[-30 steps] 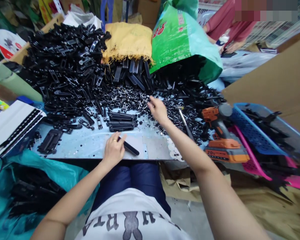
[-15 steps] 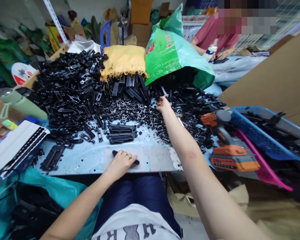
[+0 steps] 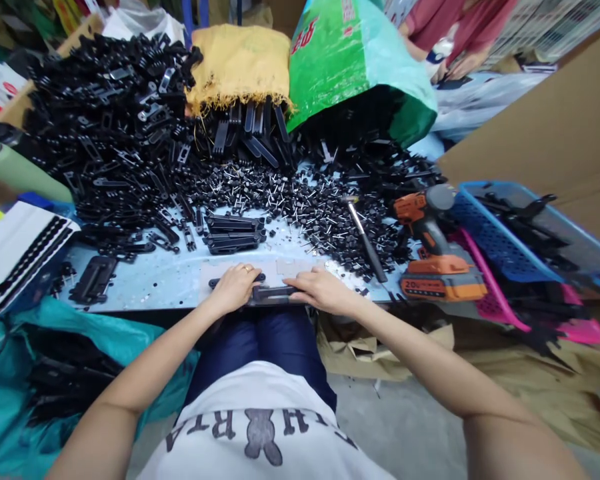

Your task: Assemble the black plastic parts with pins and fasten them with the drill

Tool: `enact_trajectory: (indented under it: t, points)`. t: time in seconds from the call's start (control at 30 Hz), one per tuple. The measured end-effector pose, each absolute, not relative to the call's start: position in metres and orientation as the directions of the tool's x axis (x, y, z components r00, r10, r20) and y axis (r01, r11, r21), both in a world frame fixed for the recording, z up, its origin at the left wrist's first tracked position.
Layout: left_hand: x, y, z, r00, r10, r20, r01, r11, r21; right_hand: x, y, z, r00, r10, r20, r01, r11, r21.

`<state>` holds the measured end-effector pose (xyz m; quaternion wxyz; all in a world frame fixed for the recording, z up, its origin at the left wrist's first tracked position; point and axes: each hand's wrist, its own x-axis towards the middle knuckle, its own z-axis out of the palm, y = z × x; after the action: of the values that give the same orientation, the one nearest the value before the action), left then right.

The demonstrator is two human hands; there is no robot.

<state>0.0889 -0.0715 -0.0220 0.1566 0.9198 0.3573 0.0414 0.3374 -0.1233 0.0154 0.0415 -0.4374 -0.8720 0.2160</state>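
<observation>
My left hand (image 3: 236,288) is closed over a black plastic strip (image 3: 213,283) on a pale pad at the table's front edge; the strip's ends show on both sides of the hand. Its fingertips also meet the left end of a longer black plastic bar (image 3: 274,292). The right end of that bar is pinched by my right hand (image 3: 325,289), thumb below and fingers above. Whatever lies under the left palm is hidden. Just behind the hands is a small stack of black plastic bars (image 3: 235,233).
A hammer (image 3: 365,240) lies on heaped pins (image 3: 280,193). To the right are an orange cordless drill (image 3: 437,247) and a blue basket (image 3: 520,233). Black parts (image 3: 115,140) pile up at left, beside yellow (image 3: 240,63) and green (image 3: 330,67) sacks. Another person's hands (image 3: 455,67) are far right.
My right hand has come back from the pin heap to the front edge and now holds the right end of a black bar. The hammer is uncovered. The view has tilted down.
</observation>
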Motion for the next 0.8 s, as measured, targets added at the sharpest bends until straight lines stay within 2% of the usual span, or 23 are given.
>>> enact_trajectory:
  t: [0.1, 0.33, 0.53, 0.8]
  points:
    - [0.09, -0.073, -0.018, 0.736, 0.675, -0.049, 0.648, -0.681, 0.341, 0.331, -0.132, 0.009, -0.636, 0.758, -0.141, 0.757, 0.578, -0.305]
    - [0.093, -0.075, -0.011, 0.722, 0.686, -0.089, 0.665, -0.652, 0.363, 0.315, -0.126, -0.001, -0.563, 0.78, -0.275, 0.826, 0.543, -0.15]
    - [0.091, -0.081, -0.012, 0.731, 0.682, -0.01, 0.636, -0.676, 0.372, 0.305, -0.136, 0.01, -0.471, 0.859, -0.202, 0.876, 0.483, 0.012]
    - [0.08, -0.085, -0.023, 0.721, 0.672, 0.165, 0.555, -0.704, 0.443, 0.294, -0.134, 0.035, -0.483, 0.861, -0.158, 0.869, 0.493, 0.03]
